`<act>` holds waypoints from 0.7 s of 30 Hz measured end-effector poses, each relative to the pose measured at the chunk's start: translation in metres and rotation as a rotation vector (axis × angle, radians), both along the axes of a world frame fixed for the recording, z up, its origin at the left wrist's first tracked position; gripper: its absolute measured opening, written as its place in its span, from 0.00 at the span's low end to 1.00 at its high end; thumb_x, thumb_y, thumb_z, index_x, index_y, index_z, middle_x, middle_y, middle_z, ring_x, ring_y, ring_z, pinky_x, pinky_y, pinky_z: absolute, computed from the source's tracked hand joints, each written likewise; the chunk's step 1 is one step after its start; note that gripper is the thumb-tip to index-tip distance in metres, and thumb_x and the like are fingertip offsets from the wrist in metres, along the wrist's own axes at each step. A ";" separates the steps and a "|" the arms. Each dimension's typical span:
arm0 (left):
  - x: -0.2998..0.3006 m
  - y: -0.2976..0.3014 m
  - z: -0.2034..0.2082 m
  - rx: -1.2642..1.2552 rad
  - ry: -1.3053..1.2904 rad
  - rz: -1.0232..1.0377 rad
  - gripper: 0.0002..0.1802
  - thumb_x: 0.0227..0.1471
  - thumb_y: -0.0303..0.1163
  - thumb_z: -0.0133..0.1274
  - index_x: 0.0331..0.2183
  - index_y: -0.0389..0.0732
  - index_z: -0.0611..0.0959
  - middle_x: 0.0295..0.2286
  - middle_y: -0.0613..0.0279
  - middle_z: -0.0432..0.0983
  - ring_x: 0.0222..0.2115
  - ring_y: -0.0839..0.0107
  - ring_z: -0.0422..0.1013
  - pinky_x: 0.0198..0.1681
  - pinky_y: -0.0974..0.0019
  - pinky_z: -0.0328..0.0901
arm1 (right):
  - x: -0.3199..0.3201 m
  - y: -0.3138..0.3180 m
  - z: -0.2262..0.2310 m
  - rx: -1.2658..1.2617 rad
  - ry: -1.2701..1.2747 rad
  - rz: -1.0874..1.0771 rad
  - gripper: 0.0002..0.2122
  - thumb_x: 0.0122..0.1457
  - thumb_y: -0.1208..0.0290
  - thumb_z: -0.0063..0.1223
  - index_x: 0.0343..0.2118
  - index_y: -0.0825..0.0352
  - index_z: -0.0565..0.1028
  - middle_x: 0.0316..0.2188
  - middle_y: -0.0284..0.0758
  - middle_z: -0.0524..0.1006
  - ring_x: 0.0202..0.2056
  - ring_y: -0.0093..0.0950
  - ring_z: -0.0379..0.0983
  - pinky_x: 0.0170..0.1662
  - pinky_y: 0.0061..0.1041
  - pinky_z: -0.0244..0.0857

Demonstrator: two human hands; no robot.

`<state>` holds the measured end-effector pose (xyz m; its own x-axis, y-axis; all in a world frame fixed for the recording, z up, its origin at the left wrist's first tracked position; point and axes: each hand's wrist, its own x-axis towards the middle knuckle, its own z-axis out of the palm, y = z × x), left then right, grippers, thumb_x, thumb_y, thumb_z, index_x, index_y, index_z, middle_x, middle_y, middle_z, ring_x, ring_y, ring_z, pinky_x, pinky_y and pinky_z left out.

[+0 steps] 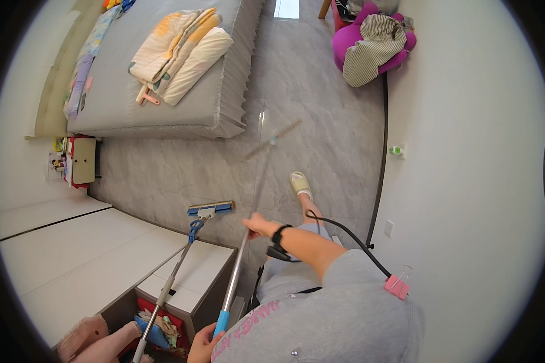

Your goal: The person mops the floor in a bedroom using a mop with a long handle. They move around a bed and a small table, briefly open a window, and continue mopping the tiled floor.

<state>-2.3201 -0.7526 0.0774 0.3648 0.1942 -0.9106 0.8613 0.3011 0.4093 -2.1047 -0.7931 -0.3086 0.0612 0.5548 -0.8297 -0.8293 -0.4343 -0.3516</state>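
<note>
Grey marble-look tile floor (pixel 321 91) fills the middle, plain white wall (pixel 466 181) on the right. Far left we see a bed (pixel 181 115) with a grey cover and a folded yellow-and-cream quilt (pixel 181 51) on it; a small bedside cabinet (pixel 82 160) sits just beside the bed's near left corner. Near left is a white cupboard unit (pixel 103 254), and a sponge mop (pixel 209 210) with a blue head leans on its edge, handle running down toward the lower rim past an open compartment stuffed with cloths (pixel 157 330). Next over, we hold a long metal pole (pixel 242 248) with a blue grip at its near end; its far end blurs over the floor. Left hand (pixel 203 345) is curled around the blue grip at the bottom edge, fingers closed on it. Right hand (pixel 260 225) is clamped mid-pole, fingers wrapped shut, black band on the wrist. One foot in a pale slipper (pixel 300 183) stands on the tiles beyond. Far right, a purple chair (pixel 345 48) carries a striped cloth (pixel 369 45). A black cable with a pink clip (pixel 396 285) lies on our grey sleeve.
</note>
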 end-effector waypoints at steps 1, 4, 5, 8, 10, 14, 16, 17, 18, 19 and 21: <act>-0.020 0.001 -0.003 -0.026 -0.013 0.028 0.27 0.49 0.37 0.52 0.47 0.29 0.67 0.38 0.56 0.71 0.38 0.71 0.66 0.43 0.67 0.60 | -0.003 -0.015 0.014 -0.049 0.042 -0.001 0.09 0.48 0.73 0.46 0.25 0.77 0.65 0.15 0.43 0.69 0.15 0.36 0.70 0.17 0.37 0.69; -0.026 0.007 0.002 -0.044 0.004 0.036 0.26 0.48 0.35 0.52 0.45 0.29 0.68 0.38 0.55 0.71 0.38 0.70 0.66 0.43 0.67 0.60 | -0.011 -0.045 0.029 -0.157 0.028 -0.046 0.10 0.50 0.73 0.46 0.25 0.78 0.65 0.18 0.43 0.70 0.18 0.36 0.71 0.19 0.36 0.70; -0.026 0.010 0.001 0.011 -0.031 0.015 0.24 0.48 0.35 0.51 0.45 0.29 0.69 0.36 0.55 0.72 0.37 0.71 0.67 0.42 0.68 0.61 | -0.015 -0.047 0.024 -0.170 0.011 -0.097 0.10 0.50 0.73 0.46 0.24 0.78 0.65 0.18 0.43 0.70 0.18 0.36 0.71 0.20 0.36 0.70; -0.018 0.014 -0.002 0.094 -0.094 -0.028 0.21 0.48 0.32 0.51 0.43 0.30 0.71 0.28 0.59 0.71 0.28 0.75 0.66 0.32 0.72 0.61 | -0.019 -0.054 0.018 -0.184 -0.040 -0.225 0.10 0.50 0.73 0.47 0.24 0.78 0.65 0.17 0.43 0.69 0.17 0.36 0.70 0.21 0.37 0.70; -0.011 0.015 -0.008 0.058 -0.085 -0.014 0.19 0.47 0.30 0.52 0.42 0.31 0.71 0.19 0.66 0.67 0.18 0.82 0.61 0.19 0.78 0.57 | 0.000 -0.052 0.034 -0.140 -0.084 -0.260 0.10 0.50 0.73 0.47 0.24 0.78 0.65 0.18 0.42 0.69 0.18 0.35 0.70 0.21 0.36 0.70; 0.026 0.024 -0.040 -0.090 -0.031 -0.033 0.17 0.49 0.30 0.50 0.41 0.32 0.70 0.17 0.69 0.64 0.11 0.84 0.56 0.12 0.79 0.50 | 0.038 -0.046 0.005 -0.187 -0.232 -0.275 0.12 0.54 0.70 0.44 0.25 0.77 0.66 0.19 0.41 0.71 0.20 0.35 0.72 0.22 0.35 0.69; 0.040 0.033 -0.045 -0.104 -0.006 -0.070 0.16 0.49 0.31 0.50 0.39 0.32 0.71 0.16 0.69 0.63 0.12 0.84 0.57 0.12 0.79 0.51 | 0.043 -0.042 -0.007 -0.213 -0.154 -0.320 0.11 0.54 0.70 0.44 0.26 0.77 0.66 0.19 0.41 0.71 0.20 0.37 0.72 0.24 0.37 0.70; 0.038 0.040 -0.043 -0.082 0.022 -0.093 0.17 0.49 0.32 0.51 0.40 0.32 0.71 0.16 0.69 0.64 0.12 0.84 0.57 0.12 0.79 0.51 | 0.038 -0.039 -0.001 -0.234 -0.129 -0.315 0.11 0.54 0.70 0.44 0.27 0.77 0.66 0.19 0.41 0.71 0.20 0.37 0.72 0.24 0.38 0.70; 0.033 0.049 -0.037 -0.063 0.057 -0.120 0.18 0.49 0.33 0.52 0.40 0.32 0.71 0.16 0.69 0.64 0.12 0.84 0.57 0.12 0.79 0.51 | 0.028 -0.037 0.003 -0.259 -0.097 -0.314 0.11 0.54 0.70 0.44 0.28 0.76 0.66 0.20 0.41 0.71 0.21 0.37 0.72 0.25 0.38 0.70; 0.028 0.057 -0.023 -0.018 0.131 -0.132 0.21 0.47 0.36 0.54 0.40 0.32 0.72 0.17 0.68 0.66 0.13 0.84 0.58 0.14 0.79 0.53 | 0.014 -0.037 0.003 -0.227 -0.014 -0.330 0.11 0.54 0.70 0.44 0.29 0.76 0.65 0.20 0.41 0.71 0.21 0.37 0.72 0.26 0.38 0.70; 0.026 0.067 0.006 0.105 0.199 -0.227 0.22 0.45 0.37 0.55 0.40 0.31 0.73 0.17 0.68 0.67 0.14 0.83 0.60 0.16 0.79 0.55 | -0.019 -0.039 0.006 -0.161 0.139 -0.335 0.10 0.53 0.71 0.43 0.30 0.75 0.64 0.22 0.41 0.71 0.23 0.37 0.73 0.26 0.37 0.71</act>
